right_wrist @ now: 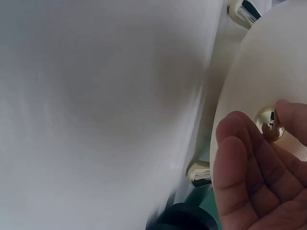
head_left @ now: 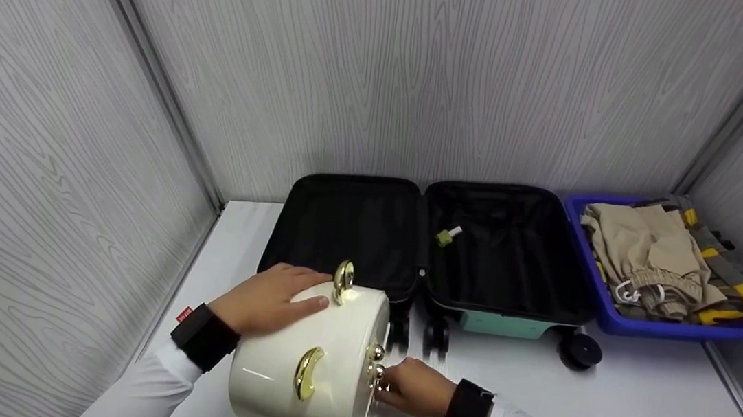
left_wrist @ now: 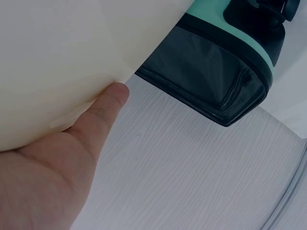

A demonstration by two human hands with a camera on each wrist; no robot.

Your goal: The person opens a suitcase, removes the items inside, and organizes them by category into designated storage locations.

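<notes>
A cream round container (head_left: 299,367) with gold curved handles (head_left: 307,373) lies tilted on its side at the front of the white table. Two gold ball knobs stick out from its right-facing end. My left hand (head_left: 272,302) rests on its upper side, fingers spread and fairly straight, beside another gold handle (head_left: 343,281); the left wrist view shows the thumb (left_wrist: 108,103) lying along the cream wall. My right hand (head_left: 418,386) is at the knobs. In the right wrist view, its thumb and fingers pinch a gold knob (right_wrist: 264,120).
Behind the container an open suitcase (head_left: 355,227) lies flat, black inside with a mint green shell (head_left: 501,324) and black wheels (head_left: 580,349). A small green and white item (head_left: 448,236) is in its right half. A blue basket (head_left: 683,331) at right holds beige shorts (head_left: 650,248) and other clothes.
</notes>
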